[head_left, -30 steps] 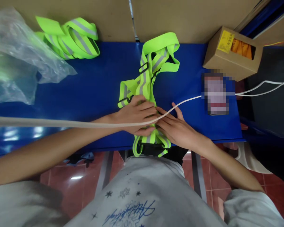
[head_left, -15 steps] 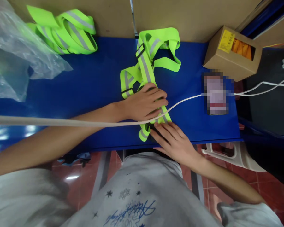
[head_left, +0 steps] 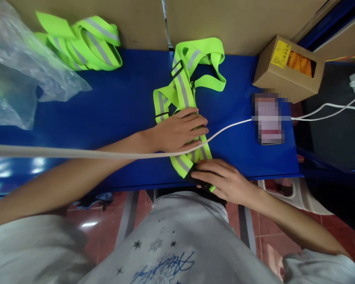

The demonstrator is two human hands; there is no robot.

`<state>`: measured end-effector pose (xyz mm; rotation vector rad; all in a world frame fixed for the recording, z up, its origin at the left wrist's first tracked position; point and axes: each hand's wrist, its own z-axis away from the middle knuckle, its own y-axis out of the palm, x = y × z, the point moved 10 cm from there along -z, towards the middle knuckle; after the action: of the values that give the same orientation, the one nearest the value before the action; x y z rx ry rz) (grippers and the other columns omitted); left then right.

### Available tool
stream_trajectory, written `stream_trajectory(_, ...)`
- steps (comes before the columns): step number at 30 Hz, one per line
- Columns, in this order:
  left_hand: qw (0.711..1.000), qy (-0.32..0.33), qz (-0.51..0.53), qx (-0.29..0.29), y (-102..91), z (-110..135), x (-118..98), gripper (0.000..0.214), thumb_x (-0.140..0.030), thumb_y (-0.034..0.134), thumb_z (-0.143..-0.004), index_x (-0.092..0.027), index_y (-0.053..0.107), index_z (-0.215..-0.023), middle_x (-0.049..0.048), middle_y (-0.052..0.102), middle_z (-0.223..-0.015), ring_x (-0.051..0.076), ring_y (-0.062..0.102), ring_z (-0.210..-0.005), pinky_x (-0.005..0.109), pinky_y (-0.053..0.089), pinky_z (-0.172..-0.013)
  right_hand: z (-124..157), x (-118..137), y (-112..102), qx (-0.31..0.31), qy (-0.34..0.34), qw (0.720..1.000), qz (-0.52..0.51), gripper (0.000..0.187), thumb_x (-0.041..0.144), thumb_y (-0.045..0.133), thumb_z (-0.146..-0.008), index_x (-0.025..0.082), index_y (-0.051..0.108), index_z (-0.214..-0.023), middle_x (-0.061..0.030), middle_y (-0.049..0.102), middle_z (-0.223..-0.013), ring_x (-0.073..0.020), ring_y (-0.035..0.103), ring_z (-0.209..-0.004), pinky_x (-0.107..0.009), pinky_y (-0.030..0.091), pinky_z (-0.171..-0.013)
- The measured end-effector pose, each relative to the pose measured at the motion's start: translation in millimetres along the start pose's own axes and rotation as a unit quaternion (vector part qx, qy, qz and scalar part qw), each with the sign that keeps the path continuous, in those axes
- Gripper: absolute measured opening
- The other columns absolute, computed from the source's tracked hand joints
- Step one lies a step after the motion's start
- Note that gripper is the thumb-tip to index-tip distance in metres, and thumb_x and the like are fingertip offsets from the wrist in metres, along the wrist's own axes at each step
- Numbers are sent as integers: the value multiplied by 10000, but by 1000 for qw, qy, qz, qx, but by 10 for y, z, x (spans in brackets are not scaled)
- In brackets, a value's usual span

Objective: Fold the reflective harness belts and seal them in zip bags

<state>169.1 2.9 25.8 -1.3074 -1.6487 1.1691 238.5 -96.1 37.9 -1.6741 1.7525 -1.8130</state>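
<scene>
Lying lengthwise down a blue tabletop (head_left: 130, 90), a neon yellow-green harness (head_left: 182, 88) with grey stripes runs from the far edge to the near edge, directly beneath a person's two bare hands. Its far end spreads into loose loops beyond the hands, with one black slider (head_left: 177, 69) on the strap there and another black slider (head_left: 162, 114) on a loop just beyond the left wrist. The left hand (head_left: 182, 130) lies palm down across the middle of the harness, with straps showing on either side of it. Its fingers are mostly extended, slightly bent and a little apart, resting over the webbing rather than closing around it; the underside of the palm is hidden. Nearer the body, the right hand (head_left: 227, 179) is at the harness's near end, by the table edge. Its fingers curve over a black piece (head_left: 198, 175), with the thumb below, so the piece is pinched between them, and a small green tip pokes out beside the thumb. A white cable (head_left: 62, 151) crosses the view in front of the left hand. At the far left, a second bundle of the same webbing (head_left: 91, 43) sits beside clear plastic (head_left: 56, 79). To the right are a pixelated object (head_left: 269, 118) and a cardboard box (head_left: 298, 83) with orange contents showing through its cut-out.
</scene>
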Motion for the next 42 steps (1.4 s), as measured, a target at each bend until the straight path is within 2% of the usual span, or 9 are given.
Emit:
stream_trajectory(6,1000,-16,-6,10,73,33,49,310,-344,371,-1119,-196,626,-1214,76,668,-1223,192,643,-1220,531,265,-1335,-210,-242,-189,-10,54,989,-137,243,250,619,-1059,185,699,-1279,-63,794,-1153,-148,759,-1030,-304,626,-924)
stream_trajectory(13,996,-47,74,13,38,24,178,317,-377,412,-1095,-255,676,-1220,76,683,-1243,249,642,-1278,570,230,-1349,-152,50,-177,21,-63,998,-25,284,138,575,-1027,153,697,-1283,-91,785,-1178,-202,724,-1121,-408,626,-962)
stream_trajectory(17,998,-37,43,9,18,-14,319,344,-378,394,-1092,-206,670,-1205,100,691,-1183,266,662,-1221,592,262,-1308,-77,81,-114,35,-70,996,-41,306,92,545,-1022,158,685,-1286,-85,769,-1230,-208,683,-1201,-432,604,-1053)
stream_trajectory(22,998,-45,52,15,30,-40,393,312,-359,421,-1069,-197,681,-1130,100,696,-1129,262,672,-1137,555,323,-1280,-157,-176,-138,28,20,981,-193,235,227,603,-1062,173,670,-1280,-81,766,-1163,-177,704,-1136,-373,598,-1006)
stream_trajectory(26,998,-49,26,30,74,-25,380,316,-360,390,-1069,-237,674,-1136,86,695,-1152,260,669,-1143,531,380,-1243,-239,-431,-92,42,134,964,-226,229,322,586,-1077,211,662,-1263,-39,774,-1126,-140,734,-930,-271,588,-807)
stream_trajectory(29,998,-51,-23,28,86,-4,394,334,-361,365,-1080,-233,658,-1178,77,691,-1171,246,662,-1164,517,379,-1244,-306,-511,-105,29,176,967,-182,305,330,559,-1081,231,589,-1368,-33,762,-1159,-136,720,-862,-264,565,-743)
stream_trajectory(33,997,-56,-59,15,71,9,419,354,-336,342,-1094,-198,646,-1216,70,694,-1190,223,655,-1164,505,387,-1243,-431,-404,-57,39,116,991,-60,325,229,488,-1087,235,610,-1388,-55,751,-1183,-203,698,-1103,-380,533,-955)
stream_trajectory(37,997,-51,-65,3,56,5,401,384,-308,313,-1095,-180,661,-1195,69,700,-1181,216,649,-1178,493,388,-1248,-441,-416,-89,-19,91,989,111,310,259,529,-1078,261,701,-1336,-125,641,-1398,-306,575,-1335,-495,480,-1052)
stream_trajectory(42,997,-59,-46,-23,4,5,397,314,-293,371,-1090,-192,658,-1169,94,703,-1196,238,666,-1151,518,423,-1215,-364,-278,-34,0,8,988,155,324,282,522,-1096,211,673,-1375,-85,714,-1302,-241,608,-1308,-423,499,-1127)
